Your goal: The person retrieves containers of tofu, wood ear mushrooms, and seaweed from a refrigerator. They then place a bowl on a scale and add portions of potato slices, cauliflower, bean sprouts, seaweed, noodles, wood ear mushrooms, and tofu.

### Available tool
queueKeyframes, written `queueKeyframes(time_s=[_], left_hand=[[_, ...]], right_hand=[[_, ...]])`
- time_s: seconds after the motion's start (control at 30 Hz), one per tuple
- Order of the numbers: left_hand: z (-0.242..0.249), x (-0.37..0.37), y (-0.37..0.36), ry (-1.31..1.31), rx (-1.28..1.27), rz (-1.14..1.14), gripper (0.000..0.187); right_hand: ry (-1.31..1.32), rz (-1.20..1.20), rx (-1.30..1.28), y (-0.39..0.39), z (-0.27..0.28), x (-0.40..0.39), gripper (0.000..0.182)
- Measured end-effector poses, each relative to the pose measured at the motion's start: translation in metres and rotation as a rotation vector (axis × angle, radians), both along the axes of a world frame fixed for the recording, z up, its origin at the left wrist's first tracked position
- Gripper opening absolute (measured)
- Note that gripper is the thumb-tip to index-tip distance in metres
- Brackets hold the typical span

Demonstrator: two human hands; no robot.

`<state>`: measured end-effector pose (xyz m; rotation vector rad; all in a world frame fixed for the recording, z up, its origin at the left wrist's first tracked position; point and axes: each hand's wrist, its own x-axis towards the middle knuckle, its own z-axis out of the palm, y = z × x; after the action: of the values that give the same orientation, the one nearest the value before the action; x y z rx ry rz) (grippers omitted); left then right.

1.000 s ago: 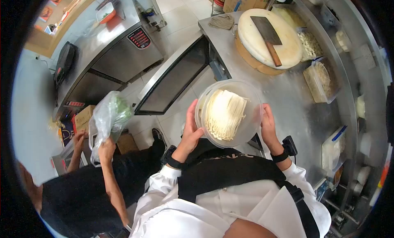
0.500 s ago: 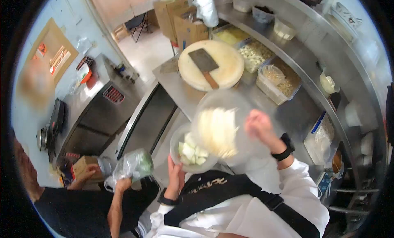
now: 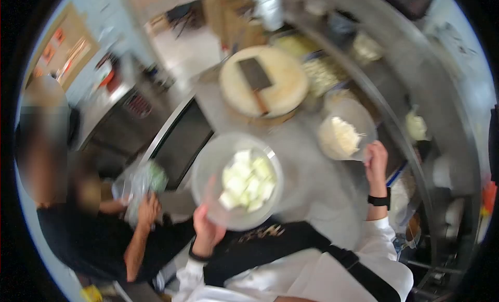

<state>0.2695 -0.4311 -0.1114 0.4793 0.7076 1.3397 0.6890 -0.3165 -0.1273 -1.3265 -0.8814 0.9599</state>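
Note:
My left hand (image 3: 209, 226) grips the near-left side of a translucent plastic bowl (image 3: 206, 164), in front of my apron. Pale green-white vegetable chunks (image 3: 249, 182) lie in it. Out to the right, my right hand (image 3: 376, 159) holds a second translucent bowl (image 3: 328, 146) by its near-right rim. That bowl carries pale, thin-cut strips (image 3: 345, 135) and overlaps the food containers by the shelf in this view. Beyond both bowls, a cleaver (image 3: 255, 73) with a wooden handle rests on a round cutting board (image 3: 291, 86).
A steel worktop (image 3: 306, 182) spreads beneath the bowls. Tubs of cut food (image 3: 322, 73) line its back, under a long steel shelf (image 3: 382, 99). At the left a person in black (image 3: 93, 245) handles a clear plastic bag (image 3: 139, 190). Cardboard boxes (image 3: 228, 16) stand behind the board.
My right hand has carried the bowl of strips right and away, toward the shelf. The chunk bowl in my left hand has come up closer to view. The other person's bag has moved left.

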Motion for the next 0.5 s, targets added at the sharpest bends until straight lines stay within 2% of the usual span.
queueKeyframes(time_s=[0.1,0.13,0.27,0.43,0.5], left_hand=[[-0.01,0.017,-0.001,0.055,0.001,0.048,0.076],[0.0,0.022,0.002,-0.004,-0.027,0.048,0.076],[0.001,0.032,0.005,0.105,-0.104,0.012,0.078],[-0.004,0.04,0.014,0.043,-0.043,-0.012,0.083],[-0.01,0.04,0.012,0.049,-0.115,0.005,0.084]], right_hand=[[0.057,-0.033,0.056,0.03,0.031,0.015,0.011],[0.052,-0.063,0.108,0.044,0.039,0.023,0.012],[0.117,-0.213,0.229,0.106,0.044,0.083,0.014],[0.154,-0.363,0.214,0.186,0.047,0.152,0.014],[0.152,-0.387,0.23,0.205,0.051,0.168,0.016]])
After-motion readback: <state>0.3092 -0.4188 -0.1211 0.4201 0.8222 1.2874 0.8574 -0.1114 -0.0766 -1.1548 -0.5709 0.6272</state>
